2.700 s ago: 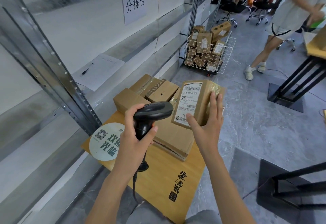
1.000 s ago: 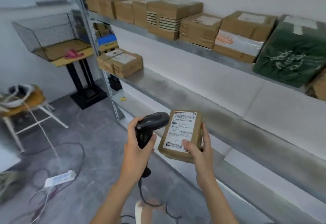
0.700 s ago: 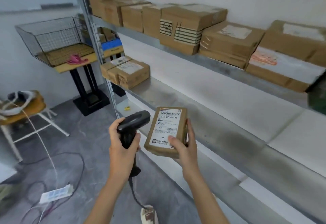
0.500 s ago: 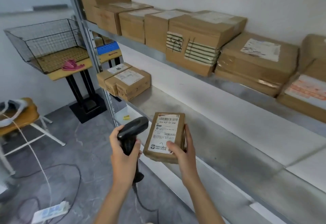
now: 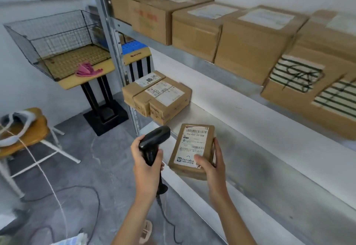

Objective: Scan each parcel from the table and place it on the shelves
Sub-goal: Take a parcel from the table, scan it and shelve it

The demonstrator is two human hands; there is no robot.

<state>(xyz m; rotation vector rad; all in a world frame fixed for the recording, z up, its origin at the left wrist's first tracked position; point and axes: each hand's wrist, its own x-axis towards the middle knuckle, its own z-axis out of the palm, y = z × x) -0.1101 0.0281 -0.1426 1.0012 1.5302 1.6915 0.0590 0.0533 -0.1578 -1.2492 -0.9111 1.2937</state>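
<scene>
My right hand (image 5: pixel 211 167) grips a small brown parcel (image 5: pixel 189 160) with a white barcode label facing up, held just over the front edge of the middle metal shelf (image 5: pixel 250 158). In my left hand (image 5: pixel 146 165) is a black handheld scanner (image 5: pixel 153 142), its head pointing toward the parcel's left side; its cable hangs down to the floor. A cluster of small labelled parcels (image 5: pixel 158 96) sits at the shelf's left end. The upper shelf (image 5: pixel 192 54) carries a row of larger cardboard boxes (image 5: pixel 248 38).
A shelf upright (image 5: pixel 111 44) stands left of the parcels. A wire basket (image 5: pixel 57 40) on a wooden stand holds a pink cloth. A stool (image 5: pixel 23 135) with a white device is at far left. Cables and a power strip (image 5: pixel 71 241) lie on the grey floor.
I turned from the parcel table to the shelves, carrying parcel and scanner. Over the last second the view has closed in leftward on the shelf end; both hands keep their hold.
</scene>
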